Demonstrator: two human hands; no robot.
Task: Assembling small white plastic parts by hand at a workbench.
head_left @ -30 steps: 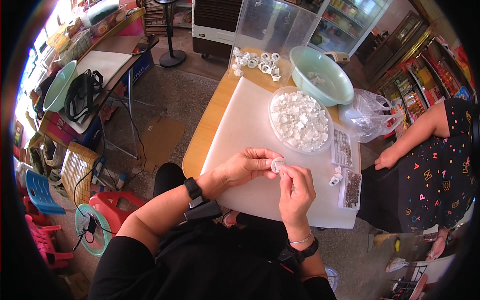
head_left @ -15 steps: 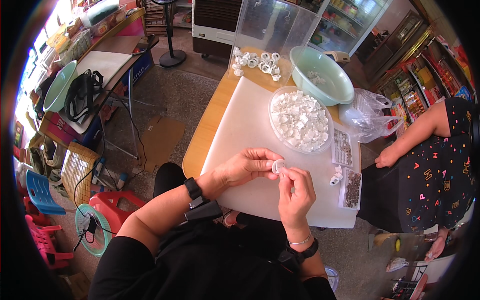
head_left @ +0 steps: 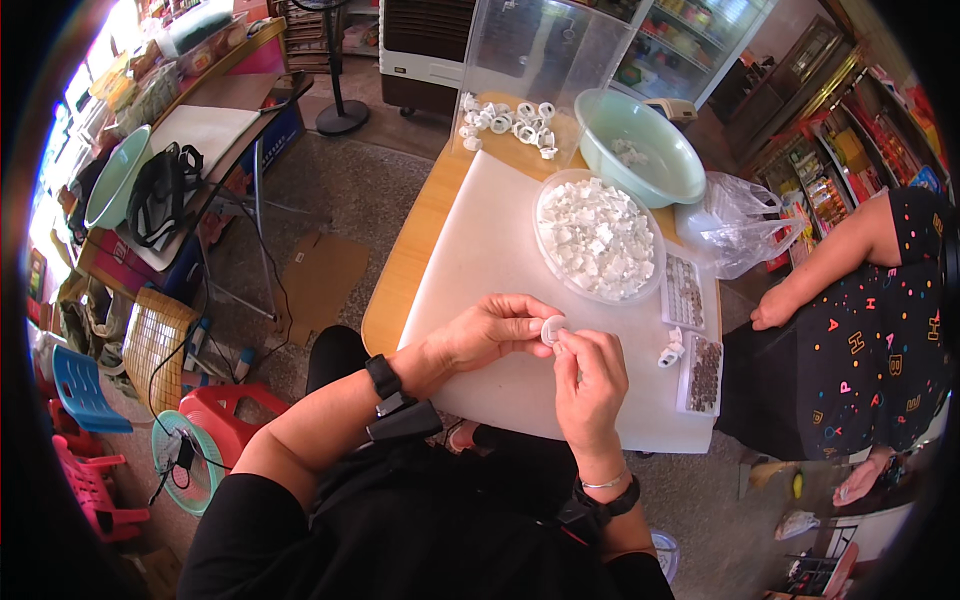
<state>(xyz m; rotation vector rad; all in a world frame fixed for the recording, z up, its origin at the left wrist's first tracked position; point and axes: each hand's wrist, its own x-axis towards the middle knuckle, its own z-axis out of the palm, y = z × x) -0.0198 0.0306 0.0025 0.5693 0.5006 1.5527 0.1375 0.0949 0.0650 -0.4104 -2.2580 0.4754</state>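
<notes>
A small round white plastic piece (head_left: 553,327) is pinched between my two hands above the front of the white board (head_left: 480,240). My left hand (head_left: 497,332) grips its left side with thumb and fingers. From the right, the fingertips of my right hand (head_left: 592,380) press on its lower edge; whether they hold a second small part is hidden. Beyond my hands stands a clear round tub (head_left: 540,245) heaped with small white plastic parts (head_left: 598,238). A few joined white pieces (head_left: 671,348) lie right of my right hand.
Two small trays, one with pale parts (head_left: 683,292) and one with dark parts (head_left: 704,376), line the board's right edge. Behind are a clear box (head_left: 545,50) near white rings (head_left: 520,122), a green basin (head_left: 640,150) and a plastic bag (head_left: 740,225). Another person's arm (head_left: 830,265) is at right.
The round white piece has turned in my fingers, so its flat face shows more. My hands stay in nearly the same place. The other person's lower hand has shifted slightly.
</notes>
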